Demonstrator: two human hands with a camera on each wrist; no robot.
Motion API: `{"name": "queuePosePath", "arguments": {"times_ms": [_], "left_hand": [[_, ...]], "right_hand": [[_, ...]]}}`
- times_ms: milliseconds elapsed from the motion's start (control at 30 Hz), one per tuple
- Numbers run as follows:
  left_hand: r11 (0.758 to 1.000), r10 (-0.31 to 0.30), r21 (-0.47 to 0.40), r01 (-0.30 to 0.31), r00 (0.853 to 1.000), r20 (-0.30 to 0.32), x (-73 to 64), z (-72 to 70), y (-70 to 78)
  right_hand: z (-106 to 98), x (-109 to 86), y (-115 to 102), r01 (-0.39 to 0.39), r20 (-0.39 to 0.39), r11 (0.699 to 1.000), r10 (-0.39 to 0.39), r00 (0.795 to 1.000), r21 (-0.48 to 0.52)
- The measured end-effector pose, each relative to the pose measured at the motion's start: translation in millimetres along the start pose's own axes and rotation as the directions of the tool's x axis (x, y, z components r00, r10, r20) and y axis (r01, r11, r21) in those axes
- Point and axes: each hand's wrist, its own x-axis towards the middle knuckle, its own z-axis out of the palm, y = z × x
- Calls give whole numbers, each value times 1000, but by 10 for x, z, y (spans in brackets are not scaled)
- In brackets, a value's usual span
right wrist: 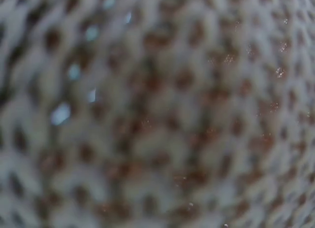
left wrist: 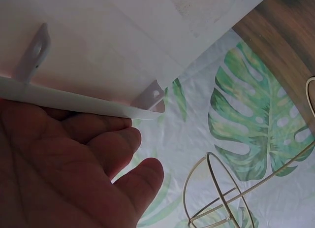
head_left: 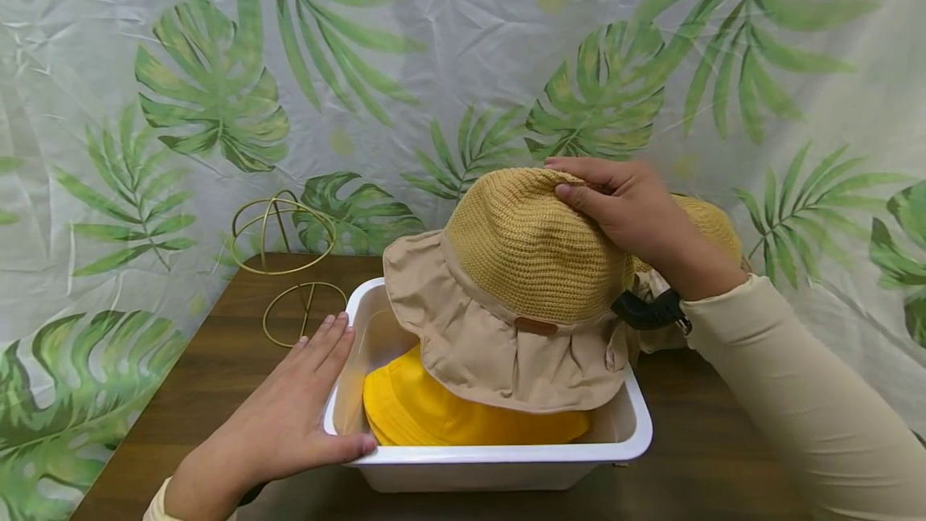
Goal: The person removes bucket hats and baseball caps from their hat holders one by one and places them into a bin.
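Note:
My right hand [head_left: 637, 215] pinches the crown of a straw-coloured knit sun hat [head_left: 535, 264] between thumb and fingers. The hat has a ruffled beige fabric brim and a small brown tag, and hangs tilted over a white plastic basin [head_left: 506, 454]. Below it, partly covered, a yellow bucket hat [head_left: 434, 408] lies inside the basin. My left hand [head_left: 282, 416] rests at the basin's left side, fingers extended along it and thumb on the front rim. In the left wrist view, those fingers [left wrist: 110, 144] touch the rim's underside. Blurred knit weave [right wrist: 157, 110] fills the right wrist view.
A gold wire hat stand [head_left: 289, 272] stands at the back left of the dark wooden table [head_left: 210, 384]. Behind my right wrist, a second straw-coloured hat [head_left: 712, 223] shows in part. A leaf-patterned curtain [head_left: 463, 38] hangs behind the table.

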Motion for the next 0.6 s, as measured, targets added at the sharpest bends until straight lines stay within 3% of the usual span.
{"name": "queuePosePath", "arguments": {"times_ms": [200, 333, 600], "left_hand": [[1000, -1, -4, 1, 1000, 7, -7, -2, -8], [1000, -2, -6, 2, 1000, 12, -10, -14, -9], [1000, -5, -9, 5, 1000, 16, -27, -35, -14]], "right_hand": [[175, -29, 8, 85, 119, 996, -81, 990, -24], [277, -67, -7, 131, 147, 991, -126, 981, -24], [414, -131, 16, 153, 202, 988, -150, 968, 5]]}}
